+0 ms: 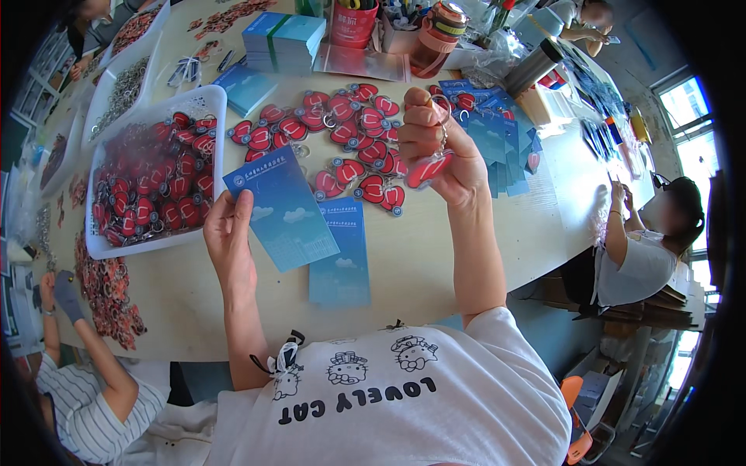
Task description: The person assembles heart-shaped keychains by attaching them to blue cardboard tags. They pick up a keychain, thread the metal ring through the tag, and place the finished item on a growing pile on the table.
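My left hand (231,245) grips a blue printed card (286,213) at its left edge, thumb on the front. Higher and to the right, my right hand (451,151) is closed on the metal ring and chain of a red heart-shaped keychain (429,170), which hangs below the fingers. Under the held card, another blue card (340,272) lies on the table, partly covered. Beyond my hands a loose pile of red keychains (373,119) is spread over the tabletop. Several blue cards (497,136) lie fanned out right of my right hand, some with keychains on them.
A white plastic basket (221,136) full of red keychains stands at left, with a bin of metal rings (120,89) behind it. Banded card stacks (284,39), a red pen cup (353,25) and a bottle (437,43) line the back. Co-workers sit around the table (435,264).
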`<state>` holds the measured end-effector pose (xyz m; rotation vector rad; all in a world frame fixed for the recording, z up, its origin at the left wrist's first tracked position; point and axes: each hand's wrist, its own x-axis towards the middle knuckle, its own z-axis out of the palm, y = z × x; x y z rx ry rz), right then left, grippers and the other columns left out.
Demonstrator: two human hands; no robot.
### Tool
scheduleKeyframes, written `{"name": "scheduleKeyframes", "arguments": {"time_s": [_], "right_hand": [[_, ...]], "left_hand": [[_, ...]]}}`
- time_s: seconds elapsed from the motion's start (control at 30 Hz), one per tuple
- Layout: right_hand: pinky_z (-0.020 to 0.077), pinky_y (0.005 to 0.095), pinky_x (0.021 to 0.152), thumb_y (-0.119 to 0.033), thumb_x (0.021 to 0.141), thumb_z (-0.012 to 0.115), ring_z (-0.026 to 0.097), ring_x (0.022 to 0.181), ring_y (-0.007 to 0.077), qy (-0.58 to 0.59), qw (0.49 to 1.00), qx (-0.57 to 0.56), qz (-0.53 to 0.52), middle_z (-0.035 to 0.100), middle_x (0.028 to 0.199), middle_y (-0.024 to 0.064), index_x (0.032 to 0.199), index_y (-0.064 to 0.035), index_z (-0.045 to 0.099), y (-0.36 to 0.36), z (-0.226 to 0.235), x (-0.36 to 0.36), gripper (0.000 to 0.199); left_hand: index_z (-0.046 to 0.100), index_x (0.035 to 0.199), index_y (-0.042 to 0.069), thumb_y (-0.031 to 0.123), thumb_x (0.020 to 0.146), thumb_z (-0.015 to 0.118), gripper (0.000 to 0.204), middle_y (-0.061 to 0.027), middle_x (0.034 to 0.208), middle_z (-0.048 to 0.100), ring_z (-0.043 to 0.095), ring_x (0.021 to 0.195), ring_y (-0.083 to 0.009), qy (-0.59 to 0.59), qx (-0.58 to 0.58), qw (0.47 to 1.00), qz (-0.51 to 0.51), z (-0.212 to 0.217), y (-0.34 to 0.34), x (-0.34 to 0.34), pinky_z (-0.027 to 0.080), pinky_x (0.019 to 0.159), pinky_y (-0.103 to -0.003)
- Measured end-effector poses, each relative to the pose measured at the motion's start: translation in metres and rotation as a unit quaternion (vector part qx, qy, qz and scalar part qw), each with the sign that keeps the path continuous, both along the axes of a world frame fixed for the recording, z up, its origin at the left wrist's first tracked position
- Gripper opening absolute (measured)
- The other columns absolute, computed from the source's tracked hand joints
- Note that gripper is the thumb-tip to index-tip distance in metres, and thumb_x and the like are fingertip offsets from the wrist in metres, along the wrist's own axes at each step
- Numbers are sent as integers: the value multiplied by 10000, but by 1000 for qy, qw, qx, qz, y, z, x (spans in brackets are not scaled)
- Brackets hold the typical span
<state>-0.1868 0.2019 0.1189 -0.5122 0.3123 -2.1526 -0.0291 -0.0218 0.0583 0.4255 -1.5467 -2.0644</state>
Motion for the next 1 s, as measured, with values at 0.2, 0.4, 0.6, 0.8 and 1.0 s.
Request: {"name": "scheduleKeyframes", "arguments": {"time_s": [0.2,0.4,0.6,0.8,1.0], "right_hand": [[433,158,562,-118,903,605,476,653,18,6,999,24,-37,541,1026,50,999,-57,481,1,2,3,168],[419,143,522,-133,894,616,453,602,-8,-3,999,2,-40,500,1121,68,954,-45,503,2,1,2,155],[412,151,501,-126,912,593,462,595,-13,-4,999,-47,3,482,1095,45,1004,-29,528,5,-2,0,149],[377,147,477,-154,925,581,467,564,-29,14,998,-59,14,466,1044,23,1010,-38,534,7,-1,2,151],[354,156,476,-203,926,592,460,563,-29,42,999,-27,0,466,972,8,977,-58,526,8,0,4,167]], "left_hand": [[633,904,35,176,915,631,142,26,824,614,509,773,-24,-9,2,1000,-10,-4,2,-2,382,760,-191],[626,889,35,170,917,625,137,29,819,607,506,772,-23,-17,7,1000,-7,-4,6,-4,383,761,-193],[635,947,44,165,919,623,125,28,878,628,528,789,-17,-6,7,1000,-27,-12,4,-3,385,709,-178],[619,856,48,177,914,634,143,39,790,599,486,740,-19,-24,7,999,-19,-9,7,-4,367,729,-181],[622,855,47,173,915,632,140,48,770,584,461,719,-14,-36,13,999,-15,-7,9,-2,355,712,-179]]}}
